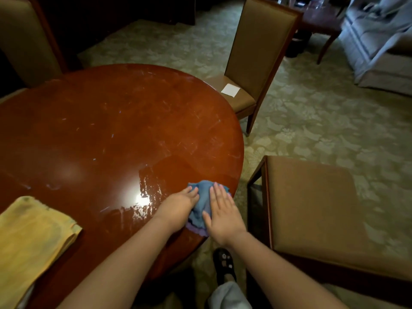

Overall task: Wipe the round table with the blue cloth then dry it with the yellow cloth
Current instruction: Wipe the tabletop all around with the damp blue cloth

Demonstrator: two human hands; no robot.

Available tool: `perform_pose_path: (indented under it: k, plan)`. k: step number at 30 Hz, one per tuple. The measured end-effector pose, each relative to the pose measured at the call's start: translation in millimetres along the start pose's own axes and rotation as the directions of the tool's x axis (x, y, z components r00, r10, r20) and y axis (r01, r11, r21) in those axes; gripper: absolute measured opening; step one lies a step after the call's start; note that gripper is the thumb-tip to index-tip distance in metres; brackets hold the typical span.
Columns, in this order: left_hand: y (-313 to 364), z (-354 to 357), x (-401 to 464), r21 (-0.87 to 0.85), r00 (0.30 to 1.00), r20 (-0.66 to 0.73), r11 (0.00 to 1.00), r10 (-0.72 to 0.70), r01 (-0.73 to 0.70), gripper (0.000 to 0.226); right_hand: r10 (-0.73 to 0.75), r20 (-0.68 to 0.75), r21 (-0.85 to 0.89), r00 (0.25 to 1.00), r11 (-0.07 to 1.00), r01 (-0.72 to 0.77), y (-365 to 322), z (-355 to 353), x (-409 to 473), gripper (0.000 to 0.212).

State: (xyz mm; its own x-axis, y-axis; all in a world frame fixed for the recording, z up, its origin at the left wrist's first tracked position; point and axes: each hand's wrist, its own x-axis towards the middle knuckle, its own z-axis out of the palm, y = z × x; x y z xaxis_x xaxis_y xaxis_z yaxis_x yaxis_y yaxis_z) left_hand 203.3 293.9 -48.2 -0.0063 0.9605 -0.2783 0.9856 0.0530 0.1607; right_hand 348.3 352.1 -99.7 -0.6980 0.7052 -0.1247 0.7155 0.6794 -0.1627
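Note:
The round table [107, 121] is glossy red-brown wood and fills the left half of the view. A crumpled blue cloth [200, 204] lies near its right front edge. My left hand [178, 208] presses on the cloth's left side with fingers curled over it. My right hand [223, 212] lies flat, fingers together, on its right side. A wet streaked patch [151, 186] shines just left of the cloth. The folded yellow cloth [33, 237] rests on the table at the lower left, away from both hands.
A tan chair seat [330, 210] stands close to the table's right edge. Another chair [252, 63] with a white paper [230, 90] on its seat sits at the far right rim. A chair back [24, 36] rises far left. My foot [223, 262] is on the patterned carpet.

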Motion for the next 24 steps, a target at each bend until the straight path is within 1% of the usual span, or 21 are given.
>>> perform_pose_path:
  k: [3,4,6,7,8,10,12,13,14,15,16,17,18,20,21,23,24]
  plan:
    - [-3.2,4.5,-16.1,0.011,1.000,0.027,1.000,0.003,-0.004,0.062,0.029,0.022,0.041,0.999,0.999,-0.030,-15.8,2.2,-15.9,0.067]
    - [-3.5,6.7,-25.7,0.007,0.999,0.039,1.000,0.014,-0.014,0.061,0.019,0.014,0.076,1.000,0.997,-0.020,-24.2,7.2,-27.0,0.068]
    - [-3.4,9.4,-40.5,-0.019,0.998,0.041,0.999,0.039,-0.038,0.059,-0.008,0.055,0.148,0.998,0.989,0.000,-36.5,14.0,-45.8,0.069]
    - [-2.9,10.2,-42.2,-0.014,0.998,0.041,0.999,0.044,-0.044,0.060,-0.019,0.053,0.155,0.998,0.988,0.010,-37.1,15.2,-48.4,0.069]
    - [-1.9,9.6,-39.4,-0.002,0.998,0.042,0.999,0.045,-0.045,0.061,-0.026,0.010,0.137,1.000,0.990,0.024,-32.3,18.6,-44.5,0.069]
    - [0.7,7.8,-21.7,0.003,0.999,0.032,1.000,0.014,-0.014,0.065,-0.022,-0.011,0.084,1.000,0.996,0.023,-15.0,16.0,-22.5,0.070]
    - [3.8,5.7,1.3,0.010,0.999,0.012,0.999,-0.042,0.042,0.068,-0.023,0.015,0.012,1.000,1.000,0.023,3.3,-1.5,2.9,0.078]
    - [5.7,4.3,9.9,0.024,0.998,0.008,0.998,-0.062,0.062,0.067,-0.061,0.029,-0.038,0.998,0.997,0.062,11.4,-6.9,11.1,0.083]
    - [7.3,4.0,15.7,0.041,0.997,0.007,0.996,-0.077,0.076,0.065,-0.078,0.075,-0.036,0.994,0.996,0.081,17.1,-8.7,14.8,0.088]
    - [10.1,4.5,17.2,0.055,0.996,0.010,0.995,-0.089,0.088,0.063,-0.075,0.091,-0.020,0.993,0.997,0.077,19.6,-8.2,14.3,0.091]
    - [13.7,5.4,15.7,0.066,0.996,0.017,0.994,-0.090,0.089,0.063,-0.069,0.078,-0.006,0.995,0.998,0.070,18.9,-8.2,9.4,0.092]
    - [17.5,6.6,12.3,0.080,0.996,0.035,0.994,-0.079,0.076,0.063,-0.055,0.049,-0.006,0.997,0.998,0.056,17.3,-6.6,1.2,0.089]
    - [20.9,8.3,8.9,0.092,0.996,0.058,0.994,-0.063,0.057,0.064,-0.036,0.118,0.030,0.992,0.999,0.033,14.9,-3.8,-6.9,0.082]
    - [24.8,10.3,9.0,0.090,0.996,0.076,0.995,-0.041,0.034,0.066,-0.042,0.141,0.060,0.989,0.998,0.033,18.0,1.1,-12.1,0.069]
    - [24.4,9.4,14.2,0.076,0.997,0.064,0.997,-0.038,0.033,0.065,-0.034,0.131,0.047,0.991,0.998,0.028,22.3,0.3,-8.5,0.069]
    - [22.5,3.9,34.6,0.052,0.999,0.021,0.998,-0.038,0.037,0.060,-0.013,0.121,0.034,0.993,0.999,0.009,35.6,-13.2,11.2,0.081]
    - [20.9,0.9,47.7,0.048,0.999,0.000,0.998,-0.042,0.042,0.059,-0.043,0.075,-0.002,0.996,0.999,0.043,44.3,-14.2,24.4,0.088]
